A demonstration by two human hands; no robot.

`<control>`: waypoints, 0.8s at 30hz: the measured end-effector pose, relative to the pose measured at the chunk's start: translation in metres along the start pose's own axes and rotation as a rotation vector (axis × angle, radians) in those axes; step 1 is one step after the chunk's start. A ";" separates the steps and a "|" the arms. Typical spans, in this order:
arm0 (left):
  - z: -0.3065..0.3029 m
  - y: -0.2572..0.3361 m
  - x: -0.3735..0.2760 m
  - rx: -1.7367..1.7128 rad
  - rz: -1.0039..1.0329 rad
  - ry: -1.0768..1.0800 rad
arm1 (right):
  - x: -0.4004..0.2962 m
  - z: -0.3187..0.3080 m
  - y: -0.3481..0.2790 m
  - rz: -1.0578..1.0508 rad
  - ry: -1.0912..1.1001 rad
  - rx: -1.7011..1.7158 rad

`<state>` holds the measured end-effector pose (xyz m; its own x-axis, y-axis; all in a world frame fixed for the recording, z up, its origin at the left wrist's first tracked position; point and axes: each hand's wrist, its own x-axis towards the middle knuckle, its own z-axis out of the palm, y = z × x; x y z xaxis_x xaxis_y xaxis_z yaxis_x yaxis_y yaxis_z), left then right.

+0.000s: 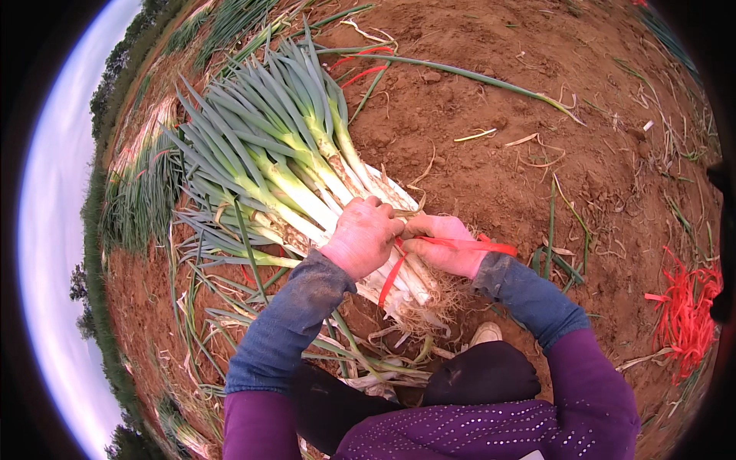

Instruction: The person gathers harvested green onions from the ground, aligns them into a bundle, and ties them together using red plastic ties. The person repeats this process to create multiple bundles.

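A bunch of long green onions (310, 190) lies before me, its leaves toward the upper left and its rooted ends near my knees. A red plastic tie strip (391, 283) runs across the white stalks close to the roots. My right hand (440, 244) grips this strip between thumb and fingers, and a loose red end sticks out past the wrist. Curled fingers of my left hand (368, 233) meet the right hand over the stalks, at the strip. The exact hold of the left fingertips is hidden.
A tangled heap of red strips (687, 319) lies on the soil at far right. More onion bunches (144, 178) lie at left. Loose leaves (489, 80) and trimmings (374, 368) are scattered over the reddish soil (460, 155), some around my feet.
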<state>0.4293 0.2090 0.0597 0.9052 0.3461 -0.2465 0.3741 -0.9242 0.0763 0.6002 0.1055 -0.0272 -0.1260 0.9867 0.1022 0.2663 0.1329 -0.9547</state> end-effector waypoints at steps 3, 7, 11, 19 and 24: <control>-0.010 0.000 0.000 0.302 0.188 -0.114 | -0.002 -0.010 -0.011 0.287 -0.198 0.218; 0.007 -0.019 -0.033 0.270 0.092 -0.250 | -0.011 -0.025 0.014 0.216 -0.308 -0.585; 0.026 -0.015 -0.071 -0.062 -0.052 -0.118 | -0.026 -0.042 0.043 0.308 -0.201 -0.144; 0.169 -0.156 -0.236 -0.736 -0.687 -0.568 | 0.057 -0.016 -0.037 0.290 -0.007 -0.510; 0.194 -0.241 -0.194 -1.875 -1.620 0.761 | 0.085 0.085 -0.058 0.391 -0.290 -0.811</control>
<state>0.1242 0.3329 -0.0981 -0.3013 0.5954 -0.7448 -0.1758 0.7330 0.6571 0.4926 0.1738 0.0130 -0.0911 0.9279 -0.3614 0.9096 -0.0702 -0.4095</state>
